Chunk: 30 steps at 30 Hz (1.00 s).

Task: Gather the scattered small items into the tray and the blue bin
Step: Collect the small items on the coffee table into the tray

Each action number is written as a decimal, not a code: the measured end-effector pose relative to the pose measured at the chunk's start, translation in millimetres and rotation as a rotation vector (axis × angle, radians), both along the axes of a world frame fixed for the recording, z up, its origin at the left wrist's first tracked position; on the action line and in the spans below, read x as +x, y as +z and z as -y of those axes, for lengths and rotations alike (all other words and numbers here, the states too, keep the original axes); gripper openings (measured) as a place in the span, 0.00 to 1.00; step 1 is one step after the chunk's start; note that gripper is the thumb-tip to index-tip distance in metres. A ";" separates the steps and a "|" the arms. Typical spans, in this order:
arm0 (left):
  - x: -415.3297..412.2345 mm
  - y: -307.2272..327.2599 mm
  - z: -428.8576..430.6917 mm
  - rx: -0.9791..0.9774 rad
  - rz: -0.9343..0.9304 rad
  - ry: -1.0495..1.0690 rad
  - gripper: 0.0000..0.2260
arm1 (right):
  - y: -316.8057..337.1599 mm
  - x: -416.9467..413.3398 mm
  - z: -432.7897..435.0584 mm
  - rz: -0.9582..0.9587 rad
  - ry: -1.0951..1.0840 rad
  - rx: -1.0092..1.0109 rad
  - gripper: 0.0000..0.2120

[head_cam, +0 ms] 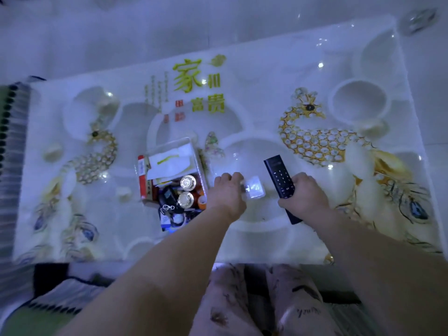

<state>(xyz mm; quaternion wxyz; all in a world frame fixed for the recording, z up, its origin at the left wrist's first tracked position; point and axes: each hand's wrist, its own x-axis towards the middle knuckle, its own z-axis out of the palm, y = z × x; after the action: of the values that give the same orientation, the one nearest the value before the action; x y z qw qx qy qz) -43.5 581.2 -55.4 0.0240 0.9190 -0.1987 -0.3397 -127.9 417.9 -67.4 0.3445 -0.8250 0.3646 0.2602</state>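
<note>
A clear tray [191, 146] sits on the table left of centre, packed with papers, a red box [143, 178], two shiny round lids [188, 182] and dark keys [169, 202]. My left hand [226, 192] is just right of the tray and holds a small clear shiny packet [254, 189] at its fingertips. My right hand [303, 192] grips a black remote control [281, 183] around its middle, the remote's far end pointing away from me. No blue bin is in view.
The glossy table [266, 238] is printed with golden swans, white bowls and green characters. Its near edge runs just above my patterned knees [242, 299]. A striped cushion [12, 141] lies past the table's left edge, pale floor beyond the far edge.
</note>
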 end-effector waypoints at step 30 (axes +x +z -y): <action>49.4 22.3 -220.1 0.077 0.056 0.338 0.14 | 25.3 95.9 -198.4 0.082 0.188 -0.024 0.26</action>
<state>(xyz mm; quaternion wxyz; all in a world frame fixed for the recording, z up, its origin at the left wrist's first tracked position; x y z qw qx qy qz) 5.9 801.3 -33.1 0.0401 0.9486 -0.0285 -0.3126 -32.0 616.3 -42.1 0.3234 -0.8696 0.2744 0.2530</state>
